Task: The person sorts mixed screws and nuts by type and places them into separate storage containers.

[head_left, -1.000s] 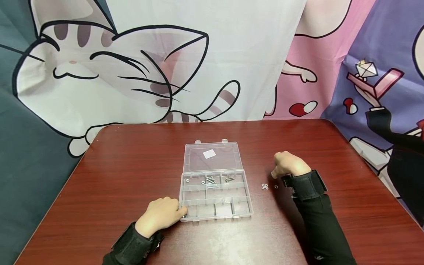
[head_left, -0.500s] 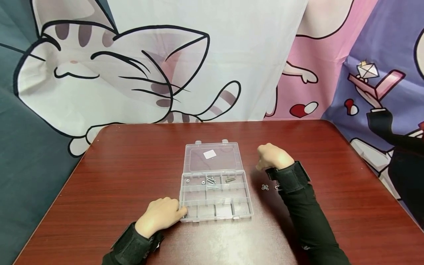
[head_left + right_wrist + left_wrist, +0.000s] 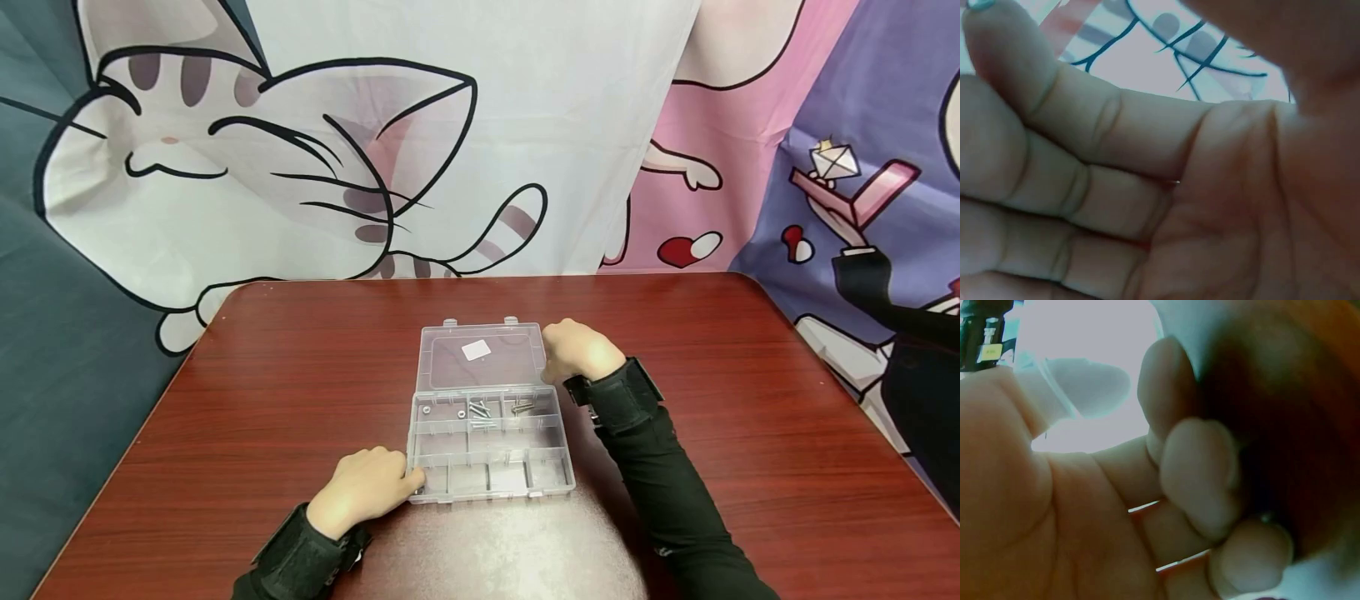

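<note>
A clear plastic compartment box (image 3: 439,440) lies with its lid (image 3: 502,371) folded back on the table. My left hand (image 3: 367,487) grips its front left corner, thumb over the wall and fingers curled outside. In the back row sit screws (image 3: 480,410), a nut (image 3: 427,409) in the left compartment, another nut (image 3: 461,414) near the screws, and more screws (image 3: 522,407) further right. My right hand (image 3: 581,350) is beside the lid's right edge, fingers curled. A small pale, shiny piece, apparently a nut (image 3: 982,3), shows at a fingertip in the right wrist view; the pinch is mostly cut off.
The reddish-brown wooden table (image 3: 285,375) runs back to a cartoon-printed cloth (image 3: 585,125). A white label (image 3: 476,350) shows on the lid. My right sleeve (image 3: 663,492) and wristband cover the spot where loose nuts lay.
My right hand has moved left, from beyond the loose nuts to the lid's right edge. Its forearm now hides those nuts. The left hand and the box stay put.
</note>
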`<state>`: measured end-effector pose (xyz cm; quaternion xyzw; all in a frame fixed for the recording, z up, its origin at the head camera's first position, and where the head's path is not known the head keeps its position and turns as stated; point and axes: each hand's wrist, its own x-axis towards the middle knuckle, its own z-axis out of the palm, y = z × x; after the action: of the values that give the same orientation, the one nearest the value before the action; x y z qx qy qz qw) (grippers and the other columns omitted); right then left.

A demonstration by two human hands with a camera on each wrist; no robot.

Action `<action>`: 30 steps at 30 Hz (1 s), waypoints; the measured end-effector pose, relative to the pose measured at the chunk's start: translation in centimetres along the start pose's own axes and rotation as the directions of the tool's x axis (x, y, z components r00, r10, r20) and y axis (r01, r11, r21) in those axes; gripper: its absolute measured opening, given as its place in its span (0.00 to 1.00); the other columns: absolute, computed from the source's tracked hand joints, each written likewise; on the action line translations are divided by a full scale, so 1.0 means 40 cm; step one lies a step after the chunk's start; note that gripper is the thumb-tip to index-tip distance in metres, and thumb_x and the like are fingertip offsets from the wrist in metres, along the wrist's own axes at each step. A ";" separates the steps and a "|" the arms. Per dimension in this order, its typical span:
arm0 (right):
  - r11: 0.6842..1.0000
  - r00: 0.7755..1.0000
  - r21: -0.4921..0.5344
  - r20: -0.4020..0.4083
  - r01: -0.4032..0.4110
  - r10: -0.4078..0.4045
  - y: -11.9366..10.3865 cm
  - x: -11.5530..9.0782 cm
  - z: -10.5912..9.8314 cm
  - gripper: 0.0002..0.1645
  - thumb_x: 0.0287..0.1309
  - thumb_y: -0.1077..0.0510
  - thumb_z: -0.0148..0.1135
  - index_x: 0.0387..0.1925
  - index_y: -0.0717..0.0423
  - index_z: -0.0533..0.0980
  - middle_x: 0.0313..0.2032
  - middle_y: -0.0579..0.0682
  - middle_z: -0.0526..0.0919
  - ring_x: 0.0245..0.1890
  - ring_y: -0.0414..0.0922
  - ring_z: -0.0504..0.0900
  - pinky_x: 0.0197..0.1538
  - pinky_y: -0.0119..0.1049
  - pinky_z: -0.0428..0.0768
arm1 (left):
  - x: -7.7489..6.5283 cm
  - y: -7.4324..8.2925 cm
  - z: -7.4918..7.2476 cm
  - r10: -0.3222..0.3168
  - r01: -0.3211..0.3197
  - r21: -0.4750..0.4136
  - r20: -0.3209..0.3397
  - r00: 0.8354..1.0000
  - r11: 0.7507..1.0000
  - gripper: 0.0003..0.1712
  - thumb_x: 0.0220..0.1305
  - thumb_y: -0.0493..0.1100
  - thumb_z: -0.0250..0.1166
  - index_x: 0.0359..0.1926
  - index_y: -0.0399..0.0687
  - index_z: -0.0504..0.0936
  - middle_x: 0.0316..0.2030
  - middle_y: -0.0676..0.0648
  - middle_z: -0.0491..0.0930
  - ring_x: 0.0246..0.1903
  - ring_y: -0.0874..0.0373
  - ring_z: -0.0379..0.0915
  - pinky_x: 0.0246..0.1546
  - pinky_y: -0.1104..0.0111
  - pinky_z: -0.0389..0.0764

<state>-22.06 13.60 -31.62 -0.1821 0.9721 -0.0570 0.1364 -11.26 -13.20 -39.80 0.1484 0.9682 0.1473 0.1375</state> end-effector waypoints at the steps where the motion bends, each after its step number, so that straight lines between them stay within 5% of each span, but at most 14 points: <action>1: 1.000 1.000 -0.004 0.004 0.004 -0.004 -0.010 0.003 0.000 0.07 0.33 0.63 0.61 0.12 0.55 0.71 0.17 0.46 0.71 0.21 0.44 0.69 0.25 0.36 0.67 | 0.000 0.000 0.000 0.000 0.000 0.003 -0.002 1.000 1.000 0.25 0.59 0.51 0.53 0.09 0.50 0.59 0.10 0.53 0.54 0.12 0.59 0.57 0.16 0.65 0.57; 9: 0.999 0.999 -0.025 0.030 0.038 -0.038 -0.078 0.025 0.002 0.11 0.33 0.64 0.63 0.09 0.53 0.69 0.14 0.43 0.67 0.19 0.42 0.64 0.24 0.35 0.65 | 0.000 -0.002 0.002 0.007 -0.007 -0.002 -0.004 1.000 1.000 0.26 0.59 0.50 0.53 0.08 0.50 0.58 0.10 0.54 0.52 0.11 0.60 0.52 0.15 0.66 0.53; 20: 0.991 0.990 -0.045 0.066 0.125 -0.122 -0.154 0.058 0.007 0.17 0.38 0.65 0.63 0.08 0.52 0.64 0.13 0.42 0.62 0.19 0.41 0.59 0.24 0.33 0.61 | 0.002 -0.001 0.001 0.003 -0.003 0.016 -0.012 1.000 1.000 0.25 0.58 0.51 0.53 0.08 0.50 0.59 0.10 0.54 0.54 0.12 0.60 0.57 0.15 0.65 0.58; 30: 0.984 0.985 -0.086 0.092 0.156 -0.148 -0.236 0.079 0.012 0.12 0.41 0.58 0.68 0.15 0.51 0.72 0.17 0.41 0.70 0.21 0.39 0.68 0.27 0.32 0.68 | 0.000 0.000 -0.002 0.004 -0.003 0.009 -0.008 1.000 1.000 0.25 0.59 0.50 0.53 0.08 0.50 0.59 0.10 0.53 0.54 0.12 0.59 0.57 0.15 0.64 0.58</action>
<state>-21.55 3.67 -31.35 -0.2642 0.9502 -0.0140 0.1645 -11.28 -13.25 -39.71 0.1501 0.9692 0.1436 0.1325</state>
